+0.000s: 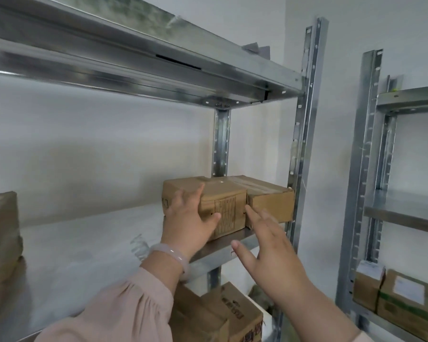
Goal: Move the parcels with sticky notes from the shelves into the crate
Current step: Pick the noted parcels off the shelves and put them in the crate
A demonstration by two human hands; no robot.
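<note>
Two brown cardboard parcels stand side by side at the right end of the metal shelf (84, 243). My left hand (190, 218) lies against the front left corner of the nearer parcel (223, 206), fingers over its top edge and thumb on its printed front face. My right hand (265, 245) hovers just in front of the shelf edge with straight fingers pointing at the gap between that parcel and the taped parcel (269, 201) to its right. No sticky note shows on either parcel. No crate is in view.
Another brown box (0, 243) sits at the shelf's left edge. More cardboard boxes (220, 314) lie on the level below. A second metal rack (371, 169) stands to the right with labelled parcels (403, 299) low down. A shelf board hangs close overhead.
</note>
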